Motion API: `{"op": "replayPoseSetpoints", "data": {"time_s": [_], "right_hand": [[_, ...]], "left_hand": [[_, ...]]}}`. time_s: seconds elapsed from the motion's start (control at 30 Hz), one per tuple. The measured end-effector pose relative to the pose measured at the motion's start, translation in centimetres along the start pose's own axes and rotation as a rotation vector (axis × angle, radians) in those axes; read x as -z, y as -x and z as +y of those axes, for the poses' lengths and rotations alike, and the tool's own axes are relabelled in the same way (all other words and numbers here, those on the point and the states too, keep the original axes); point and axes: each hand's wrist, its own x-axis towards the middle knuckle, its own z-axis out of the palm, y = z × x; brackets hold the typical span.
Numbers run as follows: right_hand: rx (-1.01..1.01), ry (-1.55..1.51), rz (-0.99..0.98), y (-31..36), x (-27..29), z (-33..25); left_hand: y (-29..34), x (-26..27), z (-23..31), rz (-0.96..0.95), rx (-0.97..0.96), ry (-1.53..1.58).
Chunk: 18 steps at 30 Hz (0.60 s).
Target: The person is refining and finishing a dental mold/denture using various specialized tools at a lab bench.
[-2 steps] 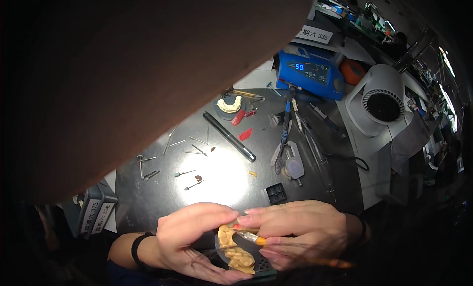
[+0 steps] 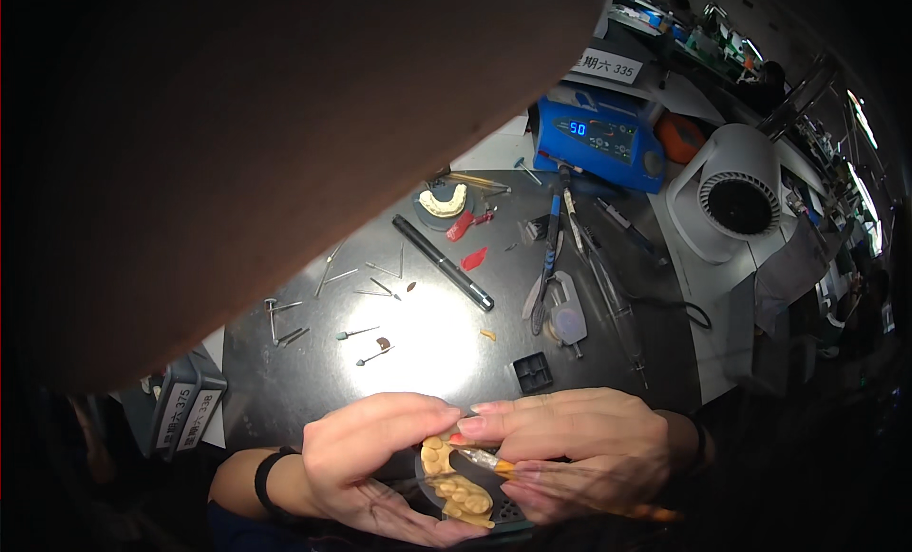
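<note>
Near the lower edge, my left hand [image 2: 375,462] is closed round a yellow dental model [image 2: 463,497] on a dark base. Its thumb and fingers sit along the left and lower sides of the model. My right hand [image 2: 584,447] pinches a slim tool [image 2: 503,467] with an orange handle and a silvery front end. That end meets the model near its upper teeth, beside a small pink-red spot [image 2: 457,439]. The fingertips of both hands nearly touch above the model. I cannot make out the tool's very tip.
Ahead lie a black pen [image 2: 443,263], a white dental cast [image 2: 443,201], red wax pieces [image 2: 473,258] and several small burs [image 2: 358,333]. At right are handpieces [image 2: 598,267], a blue control unit [image 2: 598,139] and a white fan [image 2: 727,196]. A large dark blurred shape covers the upper left.
</note>
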Motion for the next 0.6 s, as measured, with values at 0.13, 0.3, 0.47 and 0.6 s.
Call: {"op": "replayPoseSetpoints", "data": {"time_s": [0.13, 0.3, 0.47, 0.6], "right_hand": [[0.051, 0.013, 0.018, -0.18, 0.15, -0.15], [0.061, 0.029, -0.082, 0.14, 0.48, -0.29], [0.055, 0.032, -0.082, 0.22, 0.29, -0.33], [0.052, 0.047, -0.087, 0.33, 0.29, -0.28]], "left_hand": [[-0.02, -0.04, 0.16, 0.009, -0.039, -0.041], [-0.12, -0.07, 0.24, 0.022, -0.068, -0.069], [0.0, -0.17, 0.17, 0.038, -0.079, -0.092], [0.06, -0.22, 0.1, 0.039, -0.071, -0.093]]}}
